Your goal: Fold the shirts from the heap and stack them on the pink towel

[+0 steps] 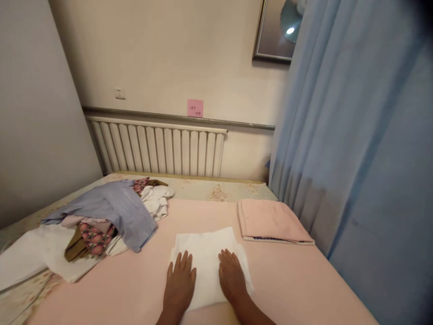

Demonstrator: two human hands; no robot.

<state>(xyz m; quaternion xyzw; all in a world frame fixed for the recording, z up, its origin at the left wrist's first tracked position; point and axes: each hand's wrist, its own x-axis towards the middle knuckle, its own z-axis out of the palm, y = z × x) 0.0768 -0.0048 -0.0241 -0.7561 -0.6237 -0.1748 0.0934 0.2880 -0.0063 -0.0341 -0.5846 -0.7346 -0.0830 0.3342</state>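
Observation:
A folded white cloth (208,271) lies flat on the pink sheet (135,284) at the front middle of the bed. My left hand (180,277) rests palm down on its left side, fingers stretched out. On the right side of the cloth lies my right hand (232,273), also palm down, with its fingers extended and pointing away from me. Neither hand grips anything. What kind of garment or linen the white cloth is, I cannot tell.
To the right sits a folded pink stack (270,219) of fabric. A loose heap with a blue striped shirt (115,203) covers the left. Behind the bed stand a radiator (162,149) and a wall; a blue curtain (324,135) hangs along the right edge.

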